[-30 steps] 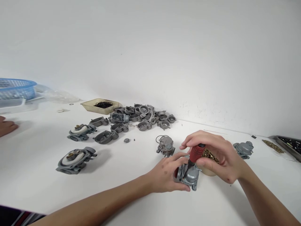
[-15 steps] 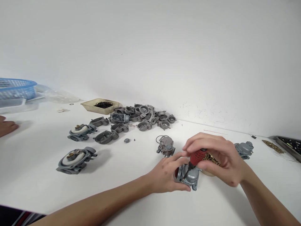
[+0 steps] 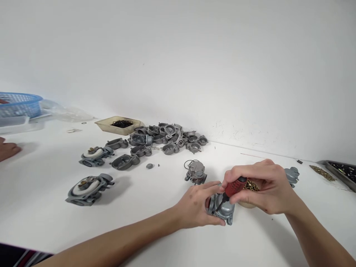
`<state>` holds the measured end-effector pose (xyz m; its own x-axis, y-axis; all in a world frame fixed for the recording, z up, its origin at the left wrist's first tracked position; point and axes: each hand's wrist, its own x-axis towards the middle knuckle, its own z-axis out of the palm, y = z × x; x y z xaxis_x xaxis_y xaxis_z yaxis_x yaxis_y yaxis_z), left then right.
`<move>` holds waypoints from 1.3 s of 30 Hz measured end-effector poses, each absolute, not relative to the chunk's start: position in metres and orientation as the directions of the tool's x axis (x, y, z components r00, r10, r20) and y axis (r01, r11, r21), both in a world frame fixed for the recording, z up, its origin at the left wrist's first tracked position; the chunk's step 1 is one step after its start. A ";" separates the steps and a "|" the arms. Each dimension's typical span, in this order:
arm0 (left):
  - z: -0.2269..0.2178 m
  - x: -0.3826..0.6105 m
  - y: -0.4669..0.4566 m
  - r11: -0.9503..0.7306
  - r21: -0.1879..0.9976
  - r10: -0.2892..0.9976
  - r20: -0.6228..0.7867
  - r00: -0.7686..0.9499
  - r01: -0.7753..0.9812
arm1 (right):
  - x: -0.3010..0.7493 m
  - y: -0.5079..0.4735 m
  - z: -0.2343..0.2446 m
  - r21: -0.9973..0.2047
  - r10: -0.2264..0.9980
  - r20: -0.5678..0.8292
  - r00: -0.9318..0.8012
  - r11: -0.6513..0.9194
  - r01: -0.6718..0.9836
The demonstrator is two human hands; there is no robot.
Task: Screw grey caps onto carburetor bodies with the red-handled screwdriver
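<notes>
My left hand [image 3: 198, 205] is closed round a grey metal carburetor [image 3: 224, 211] and holds it down on the white table. Between the fingers and thumb of my right hand [image 3: 258, 187] is a red-handled screwdriver [image 3: 234, 187]. Its dark shaft slants down to the left, and the tip meets the near left rim of the carburetor's domed cover. Whether a screw sits under the tip is too small to tell. Partly hidden behind my right hand is a bowl of brass-coloured screws [image 3: 251, 185]. Another carburetor [image 3: 196, 172] with a thin black ring stands just beyond my left hand.
Two opened carburetors with white floats [image 3: 90, 185] stand at left. A pile of grey float bowls [image 3: 169, 139] lies near the wall, beside a cream tray of black rings [image 3: 119, 126]. A blue basket [image 3: 22, 105] and another person's hand [image 3: 8, 149] are far left; a dark tray [image 3: 342, 172] is right.
My right hand has shifted its grip round the screwdriver handle, which now leans further to the right. My left hand and the carburetor have stayed in place.
</notes>
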<state>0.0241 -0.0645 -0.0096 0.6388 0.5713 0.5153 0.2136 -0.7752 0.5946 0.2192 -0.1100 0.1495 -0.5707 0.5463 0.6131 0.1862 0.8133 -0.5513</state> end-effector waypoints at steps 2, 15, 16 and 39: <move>-0.007 0.025 -0.067 -0.768 0.605 0.585 0.530 0.614 0.209 | 0.217 -0.112 0.151 -0.540 0.566 0.614 -0.550 0.810 0.230; 0.010 0.023 -0.064 -0.672 0.731 0.575 0.417 0.704 0.115 | 0.302 -0.161 0.159 -0.475 0.655 0.736 -0.172 0.679 0.560; 0.010 0.023 -0.063 -0.673 0.733 0.568 0.424 0.705 0.102 | 0.312 -0.162 0.149 -0.491 0.666 0.742 -0.079 0.620 0.612; 0.011 0.021 -0.060 -0.652 0.732 0.578 0.314 0.753 0.195 | 0.279 -0.162 0.030 -0.077 0.514 0.809 -0.285 0.573 0.816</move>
